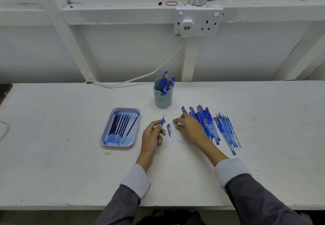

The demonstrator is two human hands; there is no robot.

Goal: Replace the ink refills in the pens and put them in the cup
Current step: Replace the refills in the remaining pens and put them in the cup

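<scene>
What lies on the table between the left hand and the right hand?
Head view: a small blue pen cap lies there, touching neither the left hand holding a pen nor the right hand.

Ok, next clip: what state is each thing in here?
left hand: holds uncapped pen, tip up.
right hand: fingertips at small dark piece; grip unclear.
cap: lying loose between hands.
cup: upright, several pens inside.
tray: flat, holding refills.
pen pile: lying on table beside right hand.
</scene>
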